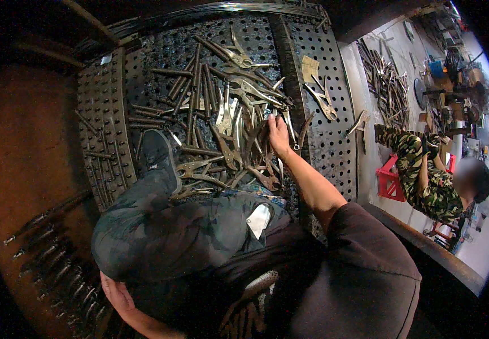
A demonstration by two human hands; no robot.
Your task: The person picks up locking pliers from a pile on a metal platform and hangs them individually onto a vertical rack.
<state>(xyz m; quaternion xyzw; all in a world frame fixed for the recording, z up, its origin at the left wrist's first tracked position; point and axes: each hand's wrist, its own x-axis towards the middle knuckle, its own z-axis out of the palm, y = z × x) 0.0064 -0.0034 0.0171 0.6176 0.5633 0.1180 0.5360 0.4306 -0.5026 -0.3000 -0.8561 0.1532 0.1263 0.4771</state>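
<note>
My right hand (278,134) reaches over a heap of locking pliers (230,117) on a perforated metal bench. Its fingers are drawn together among the pliers at the right side of the heap; what they pinch, if anything, is hidden. Just beyond the fingertips lies a pair of locking pliers (256,90) with shiny handles. My left hand (118,295) rests against my bent leg at the lower left, its fingers stretched out and holding nothing. Several dark metal tubes (195,93) lie mixed in with the pliers.
A raised metal bar (287,56) divides the bench. Right of it lie another locking pliers (324,104) and a cardboard scrap (310,68). A pegged plate (102,85) stands left. My shoe (160,158) is on the bench. A co-worker in camouflage (419,164) sits right beside a red stool (390,179).
</note>
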